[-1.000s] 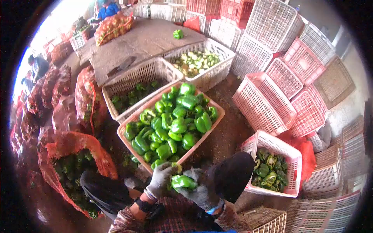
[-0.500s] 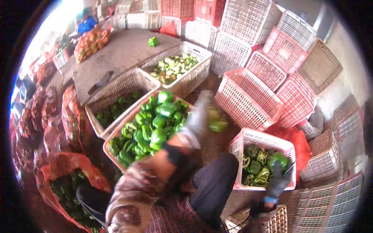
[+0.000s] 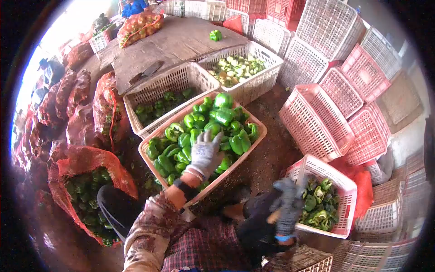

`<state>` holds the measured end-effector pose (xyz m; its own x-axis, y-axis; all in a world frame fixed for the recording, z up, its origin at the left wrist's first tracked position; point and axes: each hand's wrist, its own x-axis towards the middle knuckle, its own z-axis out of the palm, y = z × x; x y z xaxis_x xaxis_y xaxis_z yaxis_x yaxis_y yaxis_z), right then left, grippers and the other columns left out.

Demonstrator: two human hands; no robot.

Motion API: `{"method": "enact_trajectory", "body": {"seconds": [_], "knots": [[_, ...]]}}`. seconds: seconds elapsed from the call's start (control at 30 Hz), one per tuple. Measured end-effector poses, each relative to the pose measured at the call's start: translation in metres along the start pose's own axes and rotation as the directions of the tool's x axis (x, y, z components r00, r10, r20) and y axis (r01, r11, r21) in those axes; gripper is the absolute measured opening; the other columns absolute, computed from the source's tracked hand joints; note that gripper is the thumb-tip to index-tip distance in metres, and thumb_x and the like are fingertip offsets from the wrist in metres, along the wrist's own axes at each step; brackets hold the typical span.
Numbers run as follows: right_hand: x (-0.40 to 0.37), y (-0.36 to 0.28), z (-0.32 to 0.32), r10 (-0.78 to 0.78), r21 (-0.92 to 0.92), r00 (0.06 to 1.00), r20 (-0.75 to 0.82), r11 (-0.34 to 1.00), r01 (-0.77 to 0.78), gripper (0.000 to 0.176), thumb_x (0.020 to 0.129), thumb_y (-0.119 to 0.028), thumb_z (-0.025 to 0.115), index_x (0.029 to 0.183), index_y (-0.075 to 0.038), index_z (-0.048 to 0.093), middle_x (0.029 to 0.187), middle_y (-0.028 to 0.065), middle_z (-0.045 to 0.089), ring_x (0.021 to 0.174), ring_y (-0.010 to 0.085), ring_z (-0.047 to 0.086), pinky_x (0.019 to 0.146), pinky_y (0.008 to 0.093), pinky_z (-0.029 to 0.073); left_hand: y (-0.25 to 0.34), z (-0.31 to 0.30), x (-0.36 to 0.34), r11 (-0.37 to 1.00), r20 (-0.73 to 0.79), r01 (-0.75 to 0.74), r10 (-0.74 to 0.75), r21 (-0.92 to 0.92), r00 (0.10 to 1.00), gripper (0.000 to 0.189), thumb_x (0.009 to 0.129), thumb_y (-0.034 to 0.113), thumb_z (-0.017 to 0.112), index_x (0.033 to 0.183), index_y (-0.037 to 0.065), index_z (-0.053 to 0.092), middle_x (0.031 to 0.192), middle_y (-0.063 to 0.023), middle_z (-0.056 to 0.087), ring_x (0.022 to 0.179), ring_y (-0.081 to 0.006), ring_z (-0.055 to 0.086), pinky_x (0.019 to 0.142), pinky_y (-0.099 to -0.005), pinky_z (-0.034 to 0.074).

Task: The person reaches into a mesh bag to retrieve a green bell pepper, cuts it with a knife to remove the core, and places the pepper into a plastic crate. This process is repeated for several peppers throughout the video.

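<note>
My left hand (image 3: pixel 206 154), in a pale glove, lies on the green peppers (image 3: pixel 239 142) heaped in a pinkish crate (image 3: pixel 249 164); its fingers are spread over them. My right hand (image 3: pixel 288 201), in a dark grey glove, is above my lap at the left side of a white-and-pink crate (image 3: pixel 347 195) of cut green peppers (image 3: pixel 318 194). Motion blurs its fingers, and a small tan thing (image 3: pixel 273 216) shows beside it, too unclear to name.
Behind stand a crate with some green peppers (image 3: pixel 136 96) and a crate of pale pieces (image 3: pixel 276 68). A knife (image 3: pixel 147 72) and one pepper (image 3: pixel 215 35) lie on the board (image 3: pixel 181 38). Red net sacks (image 3: pixel 105 109) line the left; stacked crates (image 3: pixel 317 120) fill the right. A person (image 3: pixel 134 7) is at the back.
My left hand has moved from the blurred spot right of the heap back onto the peppers. My right hand has left the cut-pepper crate, and the green pepper beside it is gone. The view has shifted.
</note>
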<state>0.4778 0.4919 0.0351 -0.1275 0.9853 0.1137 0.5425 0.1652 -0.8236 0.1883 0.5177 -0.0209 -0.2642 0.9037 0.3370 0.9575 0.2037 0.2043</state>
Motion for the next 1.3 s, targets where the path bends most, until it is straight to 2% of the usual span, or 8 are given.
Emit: {"method": "enact_trajectory", "body": {"seconds": [0.23, 0.37, 0.67, 0.8, 0.87, 0.97, 1.2, 1.3], "knots": [[-0.001, -0.021, 0.099, -0.069, 0.391, 0.947, 0.314, 0.918, -0.063, 0.03, 0.1, -0.024, 0.044, 0.123, -0.01, 0.057, 0.105, 0.0051, 0.068, 0.068, 0.0132, 0.063, 0.061, 0.0255, 0.051, -0.042, 0.018, 0.012, 0.886, 0.165, 0.23, -0.177, -0.403, 0.97, 0.07, 0.065, 0.029, 0.078, 0.126, 0.018, 0.045, 0.108, -0.0151, 0.059, 0.1, -0.035, 0.06, 0.081, -0.0419, 0.05], [0.008, -0.032, 0.131, 0.144, 0.525, 0.829, 0.541, 0.712, -0.466, 0.043, 0.098, -0.029, 0.05, 0.136, -0.009, 0.046, 0.099, 0.0079, 0.068, 0.046, 0.0082, 0.051, 0.041, 0.0232, 0.042, -0.067, -0.006, -0.033, 0.024, 0.283, 0.305, -0.315, -0.952, 0.906, 0.06, 0.073, 0.023, 0.075, 0.123, 0.006, 0.045, 0.116, -0.0093, 0.058, 0.101, -0.0204, 0.058, 0.088, -0.0327, 0.047], [-0.022, -0.07, 0.18, -0.033, 0.523, 0.835, 0.549, 0.793, -0.313, 0.05, 0.094, -0.022, 0.057, 0.137, -0.002, 0.042, 0.12, 0.0079, 0.057, 0.097, 0.0148, 0.054, 0.081, 0.0288, 0.047, -0.053, -0.082, -0.141, -0.475, 0.369, 0.259, -0.153, -0.841, 0.917, 0.082, 0.08, 0.019, 0.075, 0.144, 0.004, 0.027, 0.135, -0.0085, 0.045, 0.124, -0.019, 0.044, 0.104, -0.0329, 0.037], [-0.034, -0.09, 0.172, -0.522, 0.312, 0.762, 0.383, 0.85, 0.425, 0.059, 0.088, -0.011, 0.062, 0.14, 0.0, 0.037, 0.128, 0.0126, 0.054, 0.107, 0.0206, 0.055, 0.091, 0.0329, 0.046, -0.061, -0.084, -0.146, -0.277, 0.402, 0.337, -0.223, -0.9, 0.888, 0.074, 0.083, 0.024, 0.072, 0.141, 0.004, 0.03, 0.126, -0.0096, 0.051, 0.114, -0.0182, 0.052, 0.097, -0.0319, 0.043], [-0.047, -0.125, 0.153, -0.215, 0.516, 0.818, 0.534, 0.849, -0.114, 0.064, 0.087, -0.01, 0.062, 0.143, -0.001, 0.032, 0.132, 0.0131, 0.052, 0.109, 0.0203, 0.054, 0.093, 0.0336, 0.045, -0.062, -0.084, -0.147, -0.527, 0.347, 0.174, -0.249, -0.832, 0.904, 0.069, 0.088, 0.039, 0.062, 0.14, 0.004, 0.033, 0.127, -0.0107, 0.052, 0.113, -0.0218, 0.054, 0.096, -0.036, 0.044], [-0.038, -0.116, 0.156, -0.137, 0.382, 0.795, 0.591, 0.915, -0.126, 0.069, 0.086, -0.013, 0.063, 0.145, -0.005, 0.028, 0.132, 0.0121, 0.053, 0.093, 0.0174, 0.059, 0.076, 0.0299, 0.051, -0.064, -0.071, -0.153, -0.707, 0.41, 0.112, -0.268, -0.699, 0.872, 0.074, 0.089, 0.051, 0.055, 0.14, 0.003, 0.034, 0.122, -0.0109, 0.056, 0.11, -0.0262, 0.057, 0.095, -0.0406, 0.046], [-0.039, -0.083, 0.179, 0.059, 0.226, 0.512, 0.857, 0.849, -0.477, 0.057, 0.087, -0.019, 0.062, 0.137, -0.005, 0.038, 0.102, 0.0067, 0.063, 0.064, 0.0145, 0.064, 0.043, 0.027, 0.05, -0.072, -0.052, -0.168, -0.445, 0.379, 0.27, -0.176, -0.854, 0.909, 0.085, 0.088, 0.057, 0.052, 0.145, 0.002, 0.021, 0.135, -0.0144, 0.046, 0.124, -0.0266, 0.047, 0.103, -0.0378, 0.039], [-0.048, -0.036, 0.202, -0.039, 0.345, 0.551, 0.834, 0.816, -0.464, 0.056, 0.088, -0.018, 0.061, 0.138, -0.006, 0.038, 0.109, 0.0086, 0.062, 0.081, 0.018, 0.063, 0.063, 0.0305, 0.051, -0.081, -0.037, -0.191, 0.261, 0.383, 0.443, -0.25, -0.858, 0.889, 0.078, 0.093, 0.051, 0.049, 0.145, 0.001, 0.02, 0.135, -0.0221, 0.043, 0.116, -0.0331, 0.054, 0.097, -0.0378, 0.043]]}}
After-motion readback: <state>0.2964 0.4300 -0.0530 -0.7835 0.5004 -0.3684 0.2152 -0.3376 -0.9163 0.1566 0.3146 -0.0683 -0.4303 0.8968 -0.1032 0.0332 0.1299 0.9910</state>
